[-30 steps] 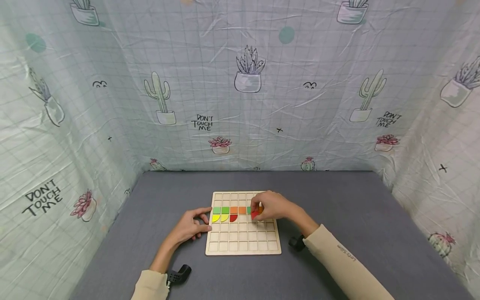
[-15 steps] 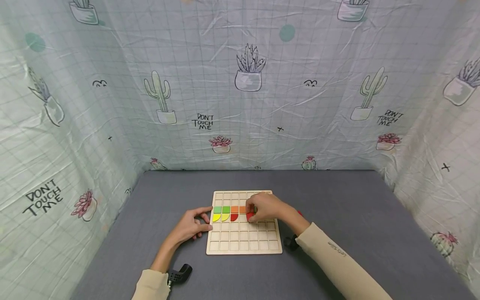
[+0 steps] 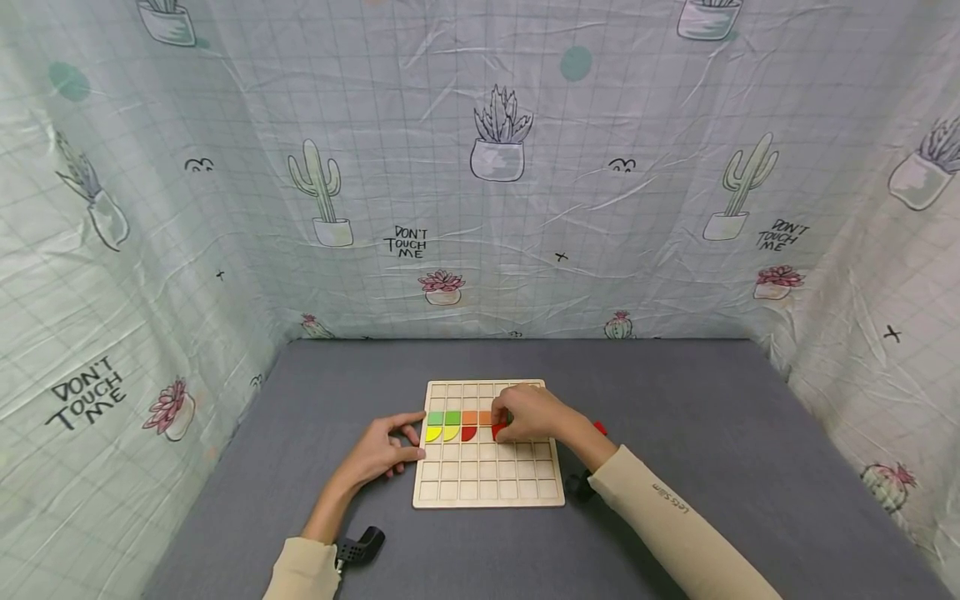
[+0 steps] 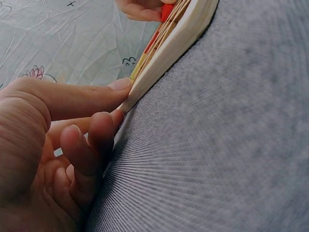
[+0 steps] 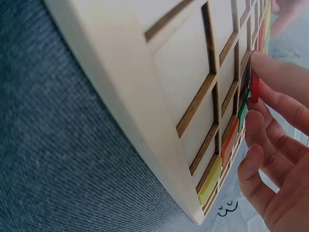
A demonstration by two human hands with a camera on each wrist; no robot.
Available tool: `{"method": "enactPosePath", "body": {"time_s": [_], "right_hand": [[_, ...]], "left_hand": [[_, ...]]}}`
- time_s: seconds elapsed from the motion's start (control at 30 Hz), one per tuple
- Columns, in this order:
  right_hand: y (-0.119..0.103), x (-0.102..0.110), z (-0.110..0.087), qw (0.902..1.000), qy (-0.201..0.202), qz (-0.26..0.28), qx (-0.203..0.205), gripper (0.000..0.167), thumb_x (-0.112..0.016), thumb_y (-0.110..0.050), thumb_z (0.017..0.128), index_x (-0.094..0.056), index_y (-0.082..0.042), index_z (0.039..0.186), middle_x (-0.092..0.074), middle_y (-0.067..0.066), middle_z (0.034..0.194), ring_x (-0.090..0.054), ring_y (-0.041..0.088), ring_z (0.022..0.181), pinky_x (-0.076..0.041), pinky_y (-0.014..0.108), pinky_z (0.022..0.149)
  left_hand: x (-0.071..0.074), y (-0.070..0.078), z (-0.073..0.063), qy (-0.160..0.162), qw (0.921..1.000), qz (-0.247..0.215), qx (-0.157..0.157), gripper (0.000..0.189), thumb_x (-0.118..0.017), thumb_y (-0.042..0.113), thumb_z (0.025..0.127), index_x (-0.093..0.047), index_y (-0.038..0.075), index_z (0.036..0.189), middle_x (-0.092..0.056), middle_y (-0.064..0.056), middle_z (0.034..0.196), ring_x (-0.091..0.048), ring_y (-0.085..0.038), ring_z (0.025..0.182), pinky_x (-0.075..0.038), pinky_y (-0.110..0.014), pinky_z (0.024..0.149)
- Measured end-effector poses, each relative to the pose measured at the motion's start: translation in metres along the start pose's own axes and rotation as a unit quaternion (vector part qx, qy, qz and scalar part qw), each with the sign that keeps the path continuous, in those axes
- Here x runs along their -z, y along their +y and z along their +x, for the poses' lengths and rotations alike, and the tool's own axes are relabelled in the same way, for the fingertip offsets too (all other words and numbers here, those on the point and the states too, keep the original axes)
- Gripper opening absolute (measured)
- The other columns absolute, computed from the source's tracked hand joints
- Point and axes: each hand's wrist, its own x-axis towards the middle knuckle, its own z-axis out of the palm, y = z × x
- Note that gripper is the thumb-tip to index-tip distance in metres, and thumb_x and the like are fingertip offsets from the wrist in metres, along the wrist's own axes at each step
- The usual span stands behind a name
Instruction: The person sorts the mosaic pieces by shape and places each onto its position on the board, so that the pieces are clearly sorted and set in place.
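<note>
Right hand [image 3: 534, 414] pinches red piece [image 3: 498, 430]; left hand [image 3: 382, 451] grips board [image 3: 487, 482] edge.

The left hand [image 4: 53, 145] fills the near corner, fingers curled. Its thumb tip and one fingertip touch the edge of the wooden board [image 4: 169, 46], which lies on the gray cloth [image 4: 222, 145]. At the board's far end, another hand [image 4: 140, 8] holds a red piece [image 4: 166, 10].
</note>
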Motion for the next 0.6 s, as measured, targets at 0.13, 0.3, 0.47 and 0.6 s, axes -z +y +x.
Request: {"method": "enactPosePath", "body": {"time_s": [0.13, 0.3, 0.47, 0.6], "right_hand": [[0.0016, -0.0009, 0.0005, 1.0000, 0.001, -0.005, -0.002, 0.014, -0.086, -0.035, 0.084, -0.076, -0.028, 0.090, -0.069, -0.017, 0.086, -0.059, 0.001, 0.078, -0.051, 0.027, 0.071], [0.0016, -0.0007, 0.0008, 1.0000, 0.004, -0.006, -0.001, 0.015, -0.087, -0.035, 0.083, -0.075, -0.029, 0.090, -0.068, -0.018, 0.085, -0.058, 0.000, 0.076, -0.050, 0.027, 0.070], [0.0009, -0.0002, 0.0015, 1.0000, 0.000, 0.002, -0.005, 0.015, -0.087, -0.035, 0.084, -0.073, -0.029, 0.089, -0.064, -0.020, 0.081, -0.057, 0.000, 0.075, -0.049, 0.026, 0.069], [-0.0011, 0.0015, 0.0019, 0.9999, -0.005, 0.008, -0.009, 0.015, -0.087, -0.033, 0.084, -0.074, -0.028, 0.089, -0.065, -0.020, 0.081, -0.057, 0.000, 0.075, -0.049, 0.027, 0.070]], "left_hand": [[0.0004, -0.0001, 0.0005, 0.000, 1.0000, 0.001, 0.001, 0.069, -0.084, 0.011, 0.084, -0.057, 0.006, 0.147, -0.065, -0.017, 0.099, -0.054, -0.012, 0.048, -0.044, -0.027, 0.040], [0.0002, -0.0006, 0.0010, 0.003, 1.0000, 0.005, 0.004, 0.068, -0.085, 0.011, 0.083, -0.058, 0.007, 0.146, -0.065, -0.018, 0.099, -0.054, -0.011, 0.048, -0.044, -0.026, 0.040], [0.0007, 0.0003, 0.0010, 0.003, 1.0000, 0.004, 0.001, 0.068, -0.085, 0.011, 0.084, -0.058, 0.006, 0.146, -0.065, -0.017, 0.098, -0.054, -0.011, 0.048, -0.044, -0.027, 0.040], [0.0013, 0.0007, 0.0010, 0.001, 1.0000, 0.001, 0.001, 0.068, -0.084, 0.011, 0.084, -0.058, 0.006, 0.146, -0.065, -0.017, 0.099, -0.054, -0.011, 0.048, -0.044, -0.027, 0.040]]}}
